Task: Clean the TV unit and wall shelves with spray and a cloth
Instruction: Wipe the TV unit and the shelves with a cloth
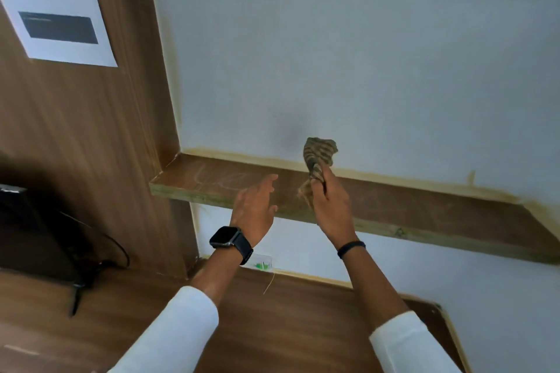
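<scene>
the right hand (328,206) is raised in front of the wall shelf (394,206), its fingers (318,188) clamped on a bunched striped cloth (316,157); most of the cloth stands up above the fist against the pale wall (363,70), and a shorter tail hangs below it over the shelf board. the left hand (254,209) is just to the left of it, fingers apart and relaxed, holding nothing, the palm turned toward the cloth and close to it without touching. the shelf's long axis runs from near-left, where it meets the wooden panel (91,130), away to the far right, and the cloth sits roughly a third of the way along from the left end, just above the board; whether the tail brushes the surface cannot be told. faint marks in the dust lie on the board to the left of the hands. the right hand is plainly the nearer one to do the wiping, and the judgement here is that the next move calls for lowering the cloth onto the board and sweeping along that long axis. no spray bottle is in view. below, the wooden bench (272,327) of the tv unit carries a dark device (18,221) with cables at far left.
</scene>
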Motion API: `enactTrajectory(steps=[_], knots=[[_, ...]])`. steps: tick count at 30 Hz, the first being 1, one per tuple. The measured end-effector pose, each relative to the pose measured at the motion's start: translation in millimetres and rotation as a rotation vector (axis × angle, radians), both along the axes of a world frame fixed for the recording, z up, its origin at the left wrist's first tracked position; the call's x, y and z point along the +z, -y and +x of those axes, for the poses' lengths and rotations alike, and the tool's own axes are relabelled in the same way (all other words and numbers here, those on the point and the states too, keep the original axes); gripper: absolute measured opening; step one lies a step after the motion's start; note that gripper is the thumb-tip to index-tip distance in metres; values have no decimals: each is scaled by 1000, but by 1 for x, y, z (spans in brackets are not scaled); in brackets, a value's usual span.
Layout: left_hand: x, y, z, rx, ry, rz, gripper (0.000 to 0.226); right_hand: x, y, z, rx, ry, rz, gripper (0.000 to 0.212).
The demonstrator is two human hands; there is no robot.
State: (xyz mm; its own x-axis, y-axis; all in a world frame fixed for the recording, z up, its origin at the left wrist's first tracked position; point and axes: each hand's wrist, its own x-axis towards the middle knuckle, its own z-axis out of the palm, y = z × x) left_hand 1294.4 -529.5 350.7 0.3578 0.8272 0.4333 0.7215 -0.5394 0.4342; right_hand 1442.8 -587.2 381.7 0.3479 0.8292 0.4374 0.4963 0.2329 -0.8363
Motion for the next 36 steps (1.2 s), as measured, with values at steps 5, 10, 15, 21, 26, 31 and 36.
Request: enactTrajectory(steps=[5, 10, 15, 21, 26, 31, 36], knots=[[-19, -18, -5, 150, -100, -146, 75, -44, -54, 10, 116, 757, -475, 46], [-31, -30, -16, 222, -141, -183, 76, -46, -68, 13, 103, 1166, -337, 92], [-36, -41, -24, 217, -157, -118, 72, -51, -87, 15, 170, 1119, -481, 69], [-40, -67, -70, 225, -100, -87, 71, -58, -131, -31, 150, 1038, -498, 66], [-42, -98, -130, 257, -9, -124, 73, -54, -173, -98, 183, 1010, -522, 65], [-47, -118, -178, 305, -7, -120, 78, -55, -192, -169, 250, 1068, -455, 67], [-51, -125, -213, 310, 121, -131, 80, -63, -165, -160, 208, 1131, -437, 84]])
